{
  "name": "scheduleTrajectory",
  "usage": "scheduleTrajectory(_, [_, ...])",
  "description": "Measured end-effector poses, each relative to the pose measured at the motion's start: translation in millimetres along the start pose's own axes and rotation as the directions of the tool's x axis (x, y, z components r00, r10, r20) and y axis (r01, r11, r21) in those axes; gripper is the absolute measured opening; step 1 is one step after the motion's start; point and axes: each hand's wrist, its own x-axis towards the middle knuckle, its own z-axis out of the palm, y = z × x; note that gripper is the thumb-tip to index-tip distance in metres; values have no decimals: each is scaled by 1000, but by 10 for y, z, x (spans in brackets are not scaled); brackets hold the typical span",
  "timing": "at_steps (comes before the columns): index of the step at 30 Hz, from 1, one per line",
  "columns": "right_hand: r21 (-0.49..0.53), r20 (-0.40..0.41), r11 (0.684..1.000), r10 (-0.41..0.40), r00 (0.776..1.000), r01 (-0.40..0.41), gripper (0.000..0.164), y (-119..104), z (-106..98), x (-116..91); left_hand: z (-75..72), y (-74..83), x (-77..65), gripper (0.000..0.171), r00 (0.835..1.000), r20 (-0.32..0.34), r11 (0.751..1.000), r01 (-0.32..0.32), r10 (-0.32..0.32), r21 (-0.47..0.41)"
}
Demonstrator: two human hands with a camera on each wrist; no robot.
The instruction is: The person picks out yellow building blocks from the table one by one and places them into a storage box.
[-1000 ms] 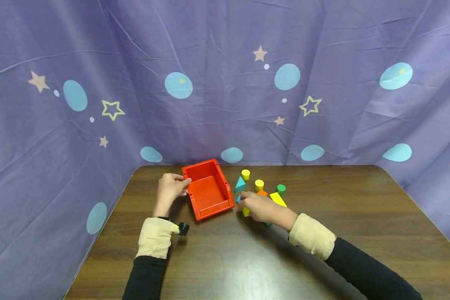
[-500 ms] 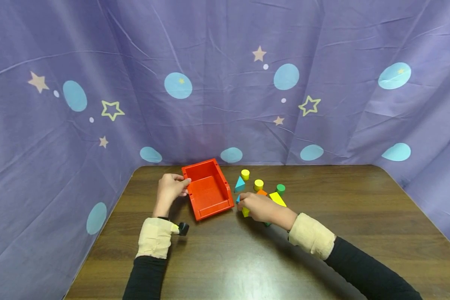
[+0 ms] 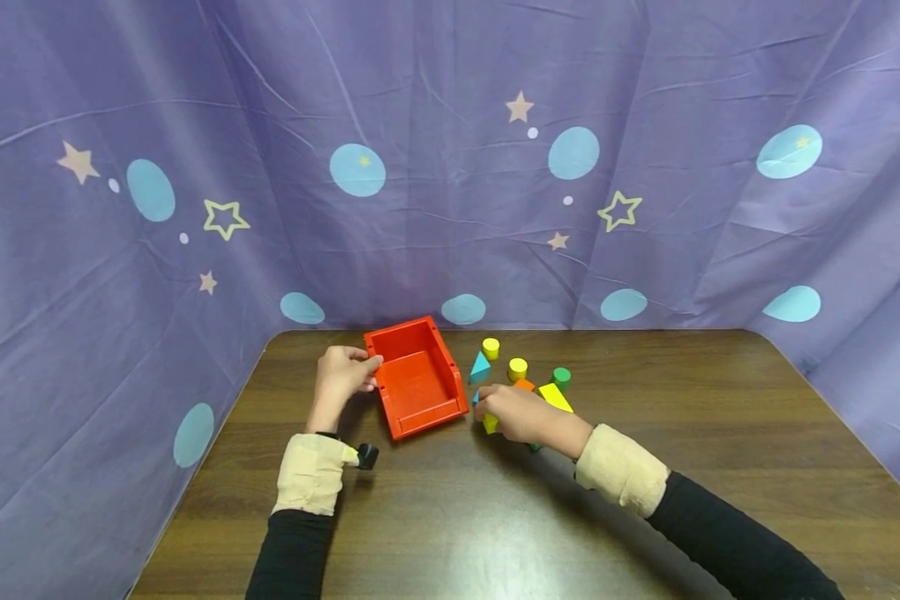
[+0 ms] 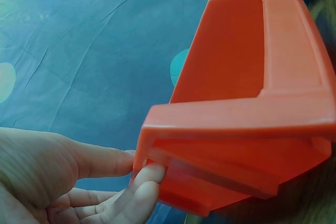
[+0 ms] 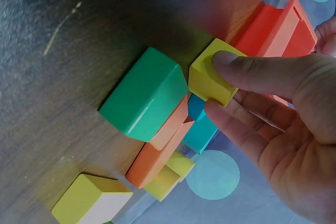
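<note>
Nothing has visibly moved since the earlier frame: the left hand [image 3: 339,379] pinches the side wall of an open red plastic bin [image 3: 418,387]; the right hand [image 3: 521,414] pinches an angular yellow block [image 5: 203,77] near the bin, just beside a faceted green block [image 5: 147,98].

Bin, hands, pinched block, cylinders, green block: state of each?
Left hand: pinching the bin at its left wall
Right hand: pinching a yellow block
Bin: nothing inside; tilted or flat, can't tell
Yellow block: held; lifted or not, unclear
Far yellow cylinder: upright
Near yellow cylinder: upright
Green cylinder: upright
Green block: unheld
</note>
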Motion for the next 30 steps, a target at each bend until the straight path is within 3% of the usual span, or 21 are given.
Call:
scheduleTrajectory(9, [4,8,1000,-5,1000,5,30,7,-34,15,-9,-11,-11,31,1000,-10,1000,-10,10,8])
scheduleTrajectory(16, [21,13,1000,2,1000,-2,35,-42,-179,36,-13,-11,-15,27,1000,-10,1000,-7,7,23])
scheduleTrajectory(19, [13,39,1000,7,999,-8,40,-76,-303,57,-21,-13,-11,27,1000,-8,1000,-6,6,23])
scheduleTrajectory(26, [-98,69,993,-55,996,62,30,-180,-719,111,-31,-15,-2,28,1000,1,1000,1,-1,17])
scheduleTrajectory(30, [-96,73,993,-68,995,75,32,-212,-936,159,-30,-2,-9,27,1000,9,1000,8,-8,1])
